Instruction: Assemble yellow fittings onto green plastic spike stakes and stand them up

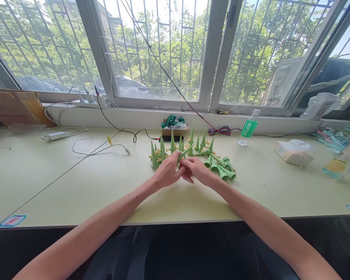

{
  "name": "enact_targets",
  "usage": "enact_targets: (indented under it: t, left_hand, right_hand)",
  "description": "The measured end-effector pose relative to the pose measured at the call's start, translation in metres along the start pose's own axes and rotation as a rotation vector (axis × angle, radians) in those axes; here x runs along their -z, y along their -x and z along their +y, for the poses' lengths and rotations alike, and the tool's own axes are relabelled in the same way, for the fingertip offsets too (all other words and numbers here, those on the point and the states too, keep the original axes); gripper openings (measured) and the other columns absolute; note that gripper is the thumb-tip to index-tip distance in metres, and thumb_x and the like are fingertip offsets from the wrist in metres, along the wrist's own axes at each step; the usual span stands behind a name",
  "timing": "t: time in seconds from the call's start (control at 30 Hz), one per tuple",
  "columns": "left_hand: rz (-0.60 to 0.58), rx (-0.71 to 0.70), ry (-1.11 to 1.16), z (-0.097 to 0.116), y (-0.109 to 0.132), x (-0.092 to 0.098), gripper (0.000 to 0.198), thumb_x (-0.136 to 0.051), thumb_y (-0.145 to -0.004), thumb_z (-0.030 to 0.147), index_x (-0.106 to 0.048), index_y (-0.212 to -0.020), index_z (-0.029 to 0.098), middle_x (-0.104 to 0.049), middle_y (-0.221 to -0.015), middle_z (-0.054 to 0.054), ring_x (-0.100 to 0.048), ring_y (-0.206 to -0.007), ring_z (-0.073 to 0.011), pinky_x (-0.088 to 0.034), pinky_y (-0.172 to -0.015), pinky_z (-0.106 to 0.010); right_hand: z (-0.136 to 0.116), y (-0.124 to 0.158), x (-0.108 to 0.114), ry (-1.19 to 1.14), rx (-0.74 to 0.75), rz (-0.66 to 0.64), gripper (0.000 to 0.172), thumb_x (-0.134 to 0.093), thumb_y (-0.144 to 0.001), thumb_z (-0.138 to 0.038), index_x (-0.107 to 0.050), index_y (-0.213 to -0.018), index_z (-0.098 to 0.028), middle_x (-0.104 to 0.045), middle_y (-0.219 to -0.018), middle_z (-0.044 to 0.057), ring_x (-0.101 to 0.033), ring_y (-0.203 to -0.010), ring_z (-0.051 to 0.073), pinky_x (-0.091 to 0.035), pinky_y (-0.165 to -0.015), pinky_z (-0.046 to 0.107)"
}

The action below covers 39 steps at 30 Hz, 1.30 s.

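Note:
My left hand (168,171) is closed around a slim green plastic spike (186,152), whose tip points up and to the right. Fingers of my right hand (197,168) pinch together at the spike's lower end; whatever small part they hold is hidden. Just behind my hands stand several upright green spikes (172,143) with small yellow pieces sticking out near their bases. Beside my right hand lies a heap of loose green spikes (221,167), some with their hollow round ends facing me.
Behind the spikes are a phone (175,138) and a small box (173,131) with dark green wrapping. A bottle (249,127), a tissue pack (294,152) and a clear cup (335,168) stand to the right. Cables (97,149) run over the left side of the table (105,194).

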State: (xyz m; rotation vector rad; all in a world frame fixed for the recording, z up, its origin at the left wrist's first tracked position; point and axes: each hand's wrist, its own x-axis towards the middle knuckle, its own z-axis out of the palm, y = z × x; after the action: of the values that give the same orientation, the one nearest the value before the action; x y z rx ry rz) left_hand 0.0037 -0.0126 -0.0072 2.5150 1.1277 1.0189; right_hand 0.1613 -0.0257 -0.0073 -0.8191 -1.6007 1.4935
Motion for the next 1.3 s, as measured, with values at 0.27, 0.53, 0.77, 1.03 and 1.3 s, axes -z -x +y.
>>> enact_targets:
  t: [0.27,0.53,0.77,1.03,1.3]
  left_hand:
    - [-0.023,0.011,0.0,0.0001,0.0004,-0.001,0.037,-0.05,-0.083,0.023,-0.048,-0.12,0.016,-0.062,-0.095,-0.007,-0.06,-0.078,-0.0193,-0.047,-0.068,-0.03]
    - [-0.047,0.0,-0.009,0.0001,0.0011,-0.0013,0.022,-0.049,-0.082,0.022,-0.051,-0.103,0.018,-0.06,-0.085,-0.005,-0.057,-0.073,-0.0189,-0.044,-0.063,-0.029]
    - [-0.081,-0.005,-0.027,-0.0014,0.0019,-0.0021,0.013,-0.048,-0.081,0.021,-0.048,-0.094,0.02,-0.059,-0.082,-0.004,-0.056,-0.071,-0.0197,-0.043,-0.065,-0.03]
    - [-0.093,0.008,-0.047,-0.0004,0.0021,-0.0009,0.012,-0.048,-0.079,0.02,-0.047,-0.091,0.02,-0.059,-0.078,-0.004,-0.057,-0.069,-0.021,-0.041,-0.062,-0.03]
    - [-0.097,0.04,-0.04,0.0013,0.0011,0.0002,0.01,-0.048,-0.081,0.025,-0.046,-0.089,0.02,-0.056,-0.074,-0.002,-0.052,-0.064,-0.0185,-0.037,-0.058,-0.028]
  right_hand:
    - [-0.0017,0.0015,-0.0015,0.149,0.051,0.028,0.037,-0.048,-0.089,-0.041,-0.049,-0.061,-0.017,-0.054,-0.049,-0.003,-0.046,-0.034,0.008,-0.035,-0.036,0.02]
    - [0.0064,-0.0008,0.0011,0.386,0.079,0.094,0.042,-0.042,-0.092,-0.037,-0.05,-0.054,-0.018,-0.052,-0.043,-0.002,-0.045,-0.032,0.009,-0.034,-0.034,0.02]
    - [0.0048,0.0002,-0.0008,0.548,0.11,0.153,0.041,-0.041,-0.091,-0.028,-0.049,-0.052,-0.018,-0.053,-0.043,-0.002,-0.045,-0.032,0.007,-0.035,-0.035,0.019]
    - [0.0032,0.001,-0.0024,0.628,0.13,0.19,0.04,-0.042,-0.091,-0.025,-0.049,-0.053,-0.018,-0.054,-0.045,-0.001,-0.046,-0.035,0.007,-0.037,-0.039,0.019]
    - [0.0061,-0.0014,0.0003,0.451,0.068,0.152,0.037,-0.043,-0.09,-0.031,-0.048,-0.056,-0.018,-0.055,-0.046,-0.001,-0.045,-0.032,0.008,-0.034,-0.031,0.02]
